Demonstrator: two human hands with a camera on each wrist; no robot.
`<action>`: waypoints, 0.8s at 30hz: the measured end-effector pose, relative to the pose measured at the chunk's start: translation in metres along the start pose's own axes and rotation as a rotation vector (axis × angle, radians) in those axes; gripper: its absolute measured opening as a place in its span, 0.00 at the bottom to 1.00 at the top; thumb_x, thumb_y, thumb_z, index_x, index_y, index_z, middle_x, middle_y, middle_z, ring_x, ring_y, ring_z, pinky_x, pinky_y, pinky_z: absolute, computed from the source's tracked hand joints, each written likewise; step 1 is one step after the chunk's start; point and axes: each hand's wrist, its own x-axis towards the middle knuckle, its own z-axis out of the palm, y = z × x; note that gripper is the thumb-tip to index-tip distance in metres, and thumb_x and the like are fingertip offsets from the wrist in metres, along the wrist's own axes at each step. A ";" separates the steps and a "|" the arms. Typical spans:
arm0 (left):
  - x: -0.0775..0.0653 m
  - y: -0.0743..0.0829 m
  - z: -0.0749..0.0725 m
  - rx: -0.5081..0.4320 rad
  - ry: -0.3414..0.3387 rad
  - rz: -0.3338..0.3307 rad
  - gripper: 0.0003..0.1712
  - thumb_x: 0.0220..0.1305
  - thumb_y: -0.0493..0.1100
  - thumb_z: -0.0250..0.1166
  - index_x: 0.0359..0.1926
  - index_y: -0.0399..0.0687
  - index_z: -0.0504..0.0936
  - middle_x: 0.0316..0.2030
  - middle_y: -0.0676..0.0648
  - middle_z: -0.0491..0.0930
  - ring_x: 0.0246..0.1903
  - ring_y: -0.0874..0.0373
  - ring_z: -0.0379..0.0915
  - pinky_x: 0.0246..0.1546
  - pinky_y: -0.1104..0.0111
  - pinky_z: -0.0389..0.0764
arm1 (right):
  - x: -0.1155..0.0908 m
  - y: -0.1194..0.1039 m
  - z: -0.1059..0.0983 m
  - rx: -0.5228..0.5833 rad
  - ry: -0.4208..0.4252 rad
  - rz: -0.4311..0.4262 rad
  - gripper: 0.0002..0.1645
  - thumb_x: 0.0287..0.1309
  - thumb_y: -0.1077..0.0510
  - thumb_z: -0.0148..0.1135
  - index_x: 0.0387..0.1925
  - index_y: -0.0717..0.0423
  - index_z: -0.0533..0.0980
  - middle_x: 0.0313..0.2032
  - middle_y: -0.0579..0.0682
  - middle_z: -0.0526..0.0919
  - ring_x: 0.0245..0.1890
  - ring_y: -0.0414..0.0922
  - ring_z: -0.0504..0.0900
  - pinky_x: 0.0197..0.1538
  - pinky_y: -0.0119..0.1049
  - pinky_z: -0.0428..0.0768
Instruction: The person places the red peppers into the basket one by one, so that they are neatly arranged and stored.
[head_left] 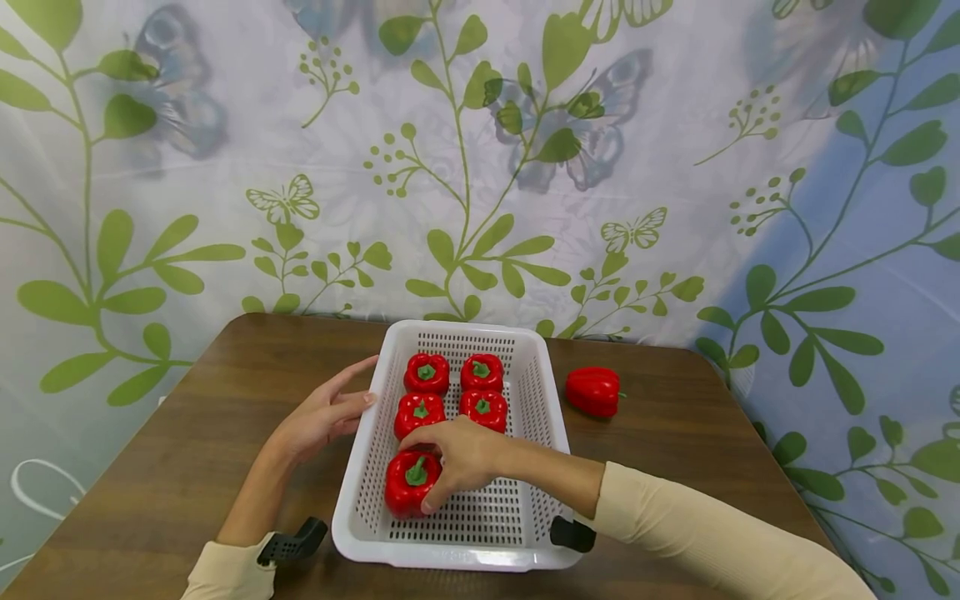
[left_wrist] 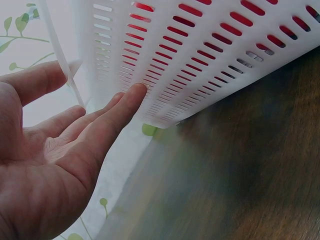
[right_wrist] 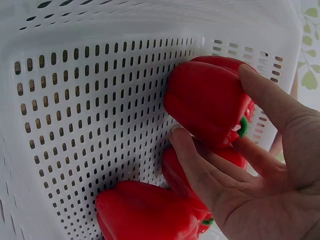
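Note:
A white perforated plastic basket stands on the table with several red bell peppers inside, in two columns. My right hand reaches into it and holds the near-left bell pepper, which sits stem up. In the right wrist view, the thumb lies on one side of that bell pepper and the fingers on the other, between it and its neighbour. My left hand is at the basket's left side, its fingers fairly straight. One fingertip touches the outer wall in the left wrist view.
A single red bell pepper lies on its side on the brown wooden table, right of the basket. Behind the table hangs a cloth printed with leaves and butterflies. Two bell peppers in the far row sit close together.

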 end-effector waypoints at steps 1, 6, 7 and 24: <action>0.000 0.000 0.000 -0.001 0.000 0.001 0.39 0.76 0.42 0.56 0.81 0.54 0.49 0.68 0.27 0.68 0.56 0.45 0.83 0.52 0.52 0.85 | -0.001 0.000 -0.001 0.006 0.002 0.002 0.41 0.43 0.49 0.83 0.62 0.37 0.77 0.56 0.39 0.81 0.53 0.39 0.78 0.49 0.29 0.82; 0.000 0.000 -0.001 -0.004 -0.002 0.005 0.39 0.76 0.42 0.56 0.81 0.53 0.49 0.68 0.27 0.69 0.56 0.45 0.83 0.52 0.53 0.85 | -0.006 -0.002 -0.009 0.033 0.017 0.003 0.41 0.46 0.49 0.81 0.64 0.38 0.76 0.57 0.44 0.82 0.53 0.41 0.81 0.43 0.28 0.82; 0.000 0.000 -0.001 -0.003 -0.003 0.005 0.39 0.76 0.42 0.56 0.81 0.53 0.49 0.68 0.27 0.69 0.56 0.45 0.83 0.52 0.53 0.85 | -0.008 -0.002 -0.011 0.036 0.022 -0.002 0.41 0.46 0.49 0.81 0.64 0.38 0.75 0.58 0.44 0.82 0.53 0.42 0.82 0.43 0.28 0.82; -0.002 0.001 0.001 -0.001 -0.007 0.022 0.39 0.76 0.41 0.56 0.81 0.51 0.48 0.68 0.28 0.69 0.56 0.45 0.83 0.53 0.53 0.85 | -0.053 0.027 -0.047 0.205 0.217 0.000 0.39 0.51 0.47 0.77 0.65 0.43 0.75 0.54 0.54 0.83 0.52 0.50 0.81 0.45 0.41 0.85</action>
